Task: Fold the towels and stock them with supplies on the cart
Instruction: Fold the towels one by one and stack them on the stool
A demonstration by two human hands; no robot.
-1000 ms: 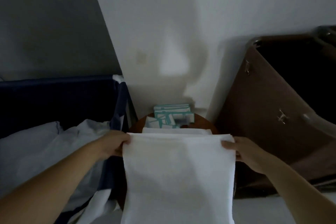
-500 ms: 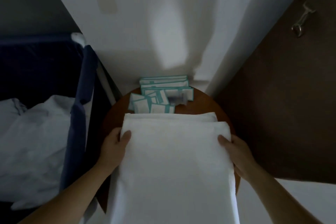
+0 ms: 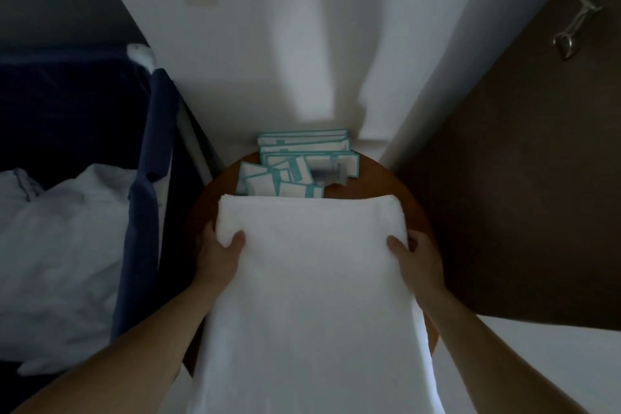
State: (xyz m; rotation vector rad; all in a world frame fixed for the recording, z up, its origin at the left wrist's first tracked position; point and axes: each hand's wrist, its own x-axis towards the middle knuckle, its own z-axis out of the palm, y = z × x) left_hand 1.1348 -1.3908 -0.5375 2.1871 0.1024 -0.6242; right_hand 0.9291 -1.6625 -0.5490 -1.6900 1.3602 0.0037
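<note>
The thick white cloth towel [image 3: 312, 279] looks soft, matt and finely napped. The round reddish-brown wooden tabletop [image 3: 379, 181] is smooth with a dull sheen. The flat teal-edged white packets [image 3: 302, 155] seem to be paper, though dim light blurs them. The navy hamper wall [image 3: 144, 212] is matt woven fabric; the silver latch [image 3: 571, 27] glints like metal.

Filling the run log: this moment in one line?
left hand, right hand: grip towel | towel: on round table | packets: behind it
</note>
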